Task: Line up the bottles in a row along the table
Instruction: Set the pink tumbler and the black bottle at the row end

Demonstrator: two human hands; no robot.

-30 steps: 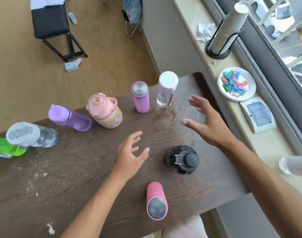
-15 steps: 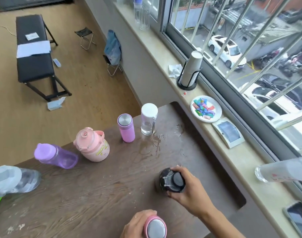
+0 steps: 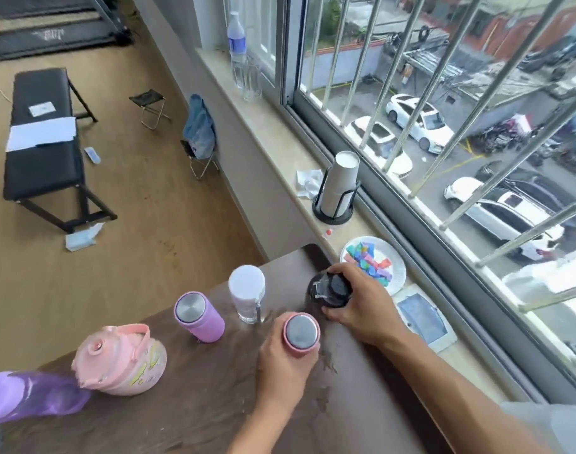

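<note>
bottles stand upright in both your fists: left hand (image 3: 281,362) clamps the pink flask (image 3: 300,331), right hand (image 3: 362,304) clamps the black bottle (image 3: 329,289), both just right of the clear bottle (image 3: 247,293) ending the row.

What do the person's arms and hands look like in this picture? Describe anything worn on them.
Both forearms are bare from wrist to elbow. Neither the left hand nor the right hand wears a glove, and no ring, watch or bracelet shows on either. The only clothing in view is a light grey short sleeve at the top of the right arm, in the lower right corner.
</note>
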